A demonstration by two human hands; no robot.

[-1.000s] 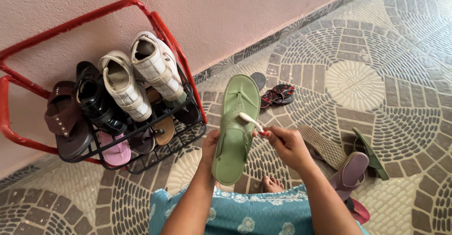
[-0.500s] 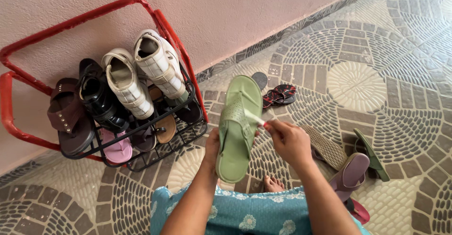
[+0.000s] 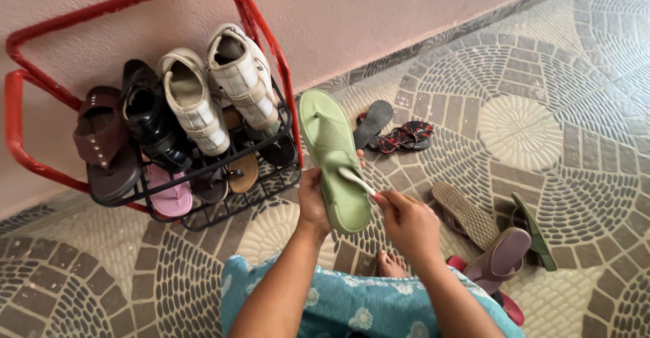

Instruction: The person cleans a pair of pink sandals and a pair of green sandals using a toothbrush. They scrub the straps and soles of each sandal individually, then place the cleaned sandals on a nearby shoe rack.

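Green sandal (image 3: pixel 334 165), held up in front of the person, just right of the red shoe rack (image 3: pixel 40 94) full of shoes against the wall. Its long axis runs from the toe, up and to the left near the rack's corner, down to the heel, lower right, closest to the body. The left hand (image 3: pixel 313 202) grips it from underneath near the heel, fingers wrapped round the edge. The right hand (image 3: pixel 406 223) pinches a small white brush (image 3: pixel 357 181), bristle end lying across the footbed at mid-length. Right of it, loose sandals (image 3: pixel 399 136) lie scattered on the patterned floor (image 3: pixel 542 108).
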